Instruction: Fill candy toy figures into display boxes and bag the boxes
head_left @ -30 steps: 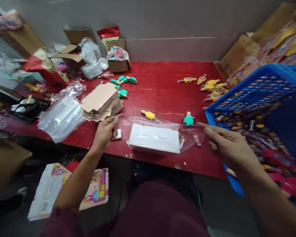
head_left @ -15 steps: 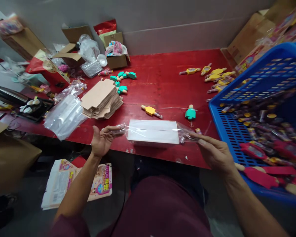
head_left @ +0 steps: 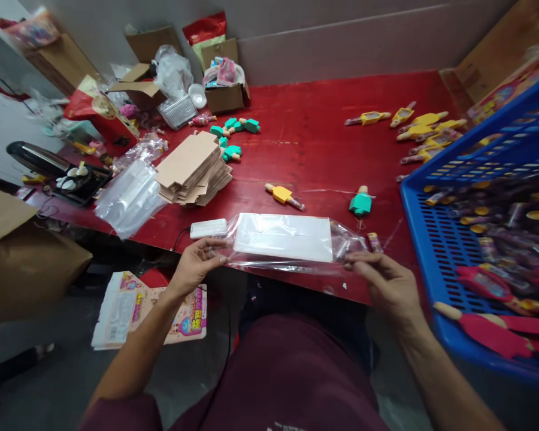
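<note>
A white box (head_left: 284, 236) lies at the front edge of the red table, wrapped in a loose clear plastic bag (head_left: 287, 264). My left hand (head_left: 198, 262) pinches the bag at its left end between thumb and fingers. At the opposite end my right hand (head_left: 388, 281) has its fingertips closed on the film. Just behind my left fingers rests a small white device (head_left: 208, 228) with a cable. Beyond the box lie a yellow popsicle-shaped toy (head_left: 284, 195) and a green one (head_left: 360, 203). A small printed tube (head_left: 374, 242) is close to my right fingers.
On the left are flat cardboard pieces (head_left: 191, 161), clear bags (head_left: 130, 200) and a black tray (head_left: 78, 182). A blue basket (head_left: 424, 263) full of tubes and pink toys borders the right. Yellow toys (head_left: 424, 126) and green toys (head_left: 233, 126) lie farther back.
My left hand has gone from spread fingers to a pinch on the bag's near-left edge. The film now spreads below the box's front. The white device, hidden before, shows.
</note>
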Demonstrator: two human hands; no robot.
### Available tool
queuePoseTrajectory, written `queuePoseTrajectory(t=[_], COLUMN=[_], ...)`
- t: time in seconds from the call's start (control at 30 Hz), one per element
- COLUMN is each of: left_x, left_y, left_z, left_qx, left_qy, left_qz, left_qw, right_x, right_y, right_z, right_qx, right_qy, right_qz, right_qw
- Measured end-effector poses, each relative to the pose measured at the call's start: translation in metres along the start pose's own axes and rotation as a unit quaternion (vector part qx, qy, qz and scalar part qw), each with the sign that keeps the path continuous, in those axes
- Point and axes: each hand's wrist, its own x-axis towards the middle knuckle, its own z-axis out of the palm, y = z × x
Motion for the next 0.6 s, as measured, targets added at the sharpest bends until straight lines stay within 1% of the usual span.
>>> queuePoseTrajectory(t=[0.07, 0.13, 0.17, 0.27, 0.33, 0.4, 0.47, 0.5, 0.53, 0.57, 0.6], left_x=[-0.001, 0.003, 0.006, 0.022, 0.032, 0.036, 0.03, 0.024, 0.017, 0.009, 0.003], left_y=[-0.016, -0.035, -0.045, -0.07, -0.078, -0.078, -0.073, -0.07, -0.067, -0.064, -0.061], left_z=[0.002, 0.005, 0.007, 0.014, 0.021, 0.03, 0.042, 0.048, 0.055, 0.062, 0.069], left_qx=[0.031, 0.066, 0.082, 0.107, 0.109, 0.104, 0.114, 0.131, 0.156, 0.188, 0.223], left_qy=[0.024, 0.075, 0.105, 0.185, 0.223, 0.244, 0.281, 0.313, 0.344, 0.363, 0.359], left_qz=[0.05, 0.121, 0.158, 0.245, 0.274, 0.272, 0.264, 0.274, 0.296, 0.329, 0.365], left_qw=[0.998, 0.988, 0.978, 0.946, 0.929, 0.925, 0.916, 0.9, 0.877, 0.851, 0.829], right_x=[-0.005, -0.005, -0.003, 0.01, 0.021, 0.027, 0.023, 0.016, 0.007, -0.004, -0.016], right_y=[0.009, 0.02, 0.026, 0.041, 0.046, 0.047, 0.046, 0.045, 0.043, 0.04, 0.036], right_z=[0.004, 0.007, 0.008, 0.016, 0.023, 0.029, 0.034, 0.036, 0.039, 0.041, 0.043], right_qx=[-0.08, -0.136, -0.165, -0.254, -0.286, -0.29, -0.268, -0.252, -0.241, -0.233, -0.235], right_qy=[0.001, 0.006, 0.02, 0.1, 0.149, 0.175, 0.189, 0.198, 0.211, 0.226, 0.22], right_qz=[-0.036, -0.106, -0.15, -0.263, -0.299, -0.3, -0.272, -0.251, -0.227, -0.206, -0.184], right_qw=[0.996, 0.985, 0.975, 0.925, 0.898, 0.892, 0.905, 0.913, 0.92, 0.923, 0.929])
